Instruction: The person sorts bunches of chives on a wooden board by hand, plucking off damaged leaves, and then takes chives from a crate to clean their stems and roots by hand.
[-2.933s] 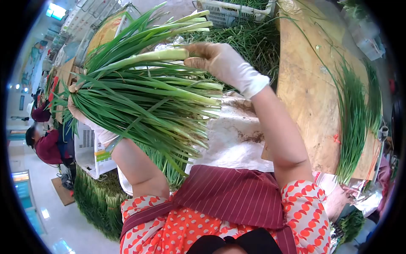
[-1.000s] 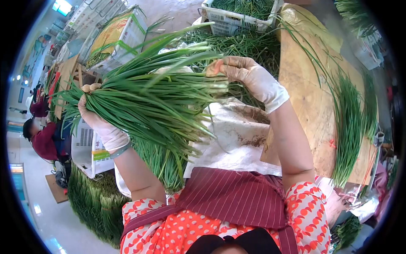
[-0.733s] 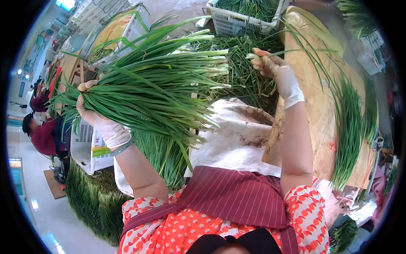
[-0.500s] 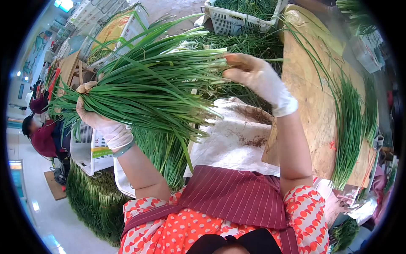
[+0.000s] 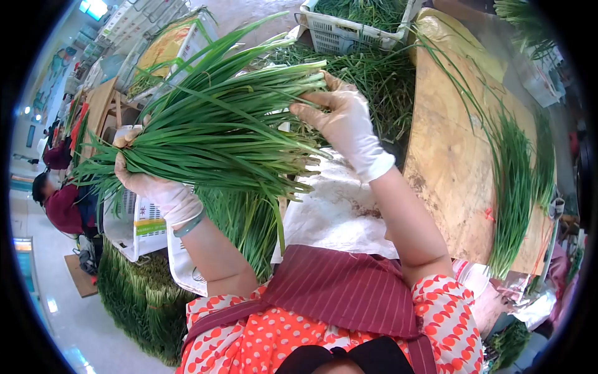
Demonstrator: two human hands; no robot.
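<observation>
My left hand, in a whitish glove, is closed around the leafy part of a large bunch of garlic chives. The bunch is held up sideways in front of me, its pale stem ends fanned out to the right. At those ends is my gloved right hand, thumb and fingers drawn together against the stems; exactly which stems lie between them is hidden. Below the bunch, more garlic chives fill a white crate beside my lap. A soiled white sheet lies in front of my apron.
On the right, a wooden board carries a bundle of chives. Loose green trimmings are heaped ahead, before a white crate. Stacked chives stand on the floor at left. Another person is farther left.
My right hand has moved left and slightly down, in against the stem ends, and its fingers have come closer together. The left hand still grips the bunch, nearly unmoved.
</observation>
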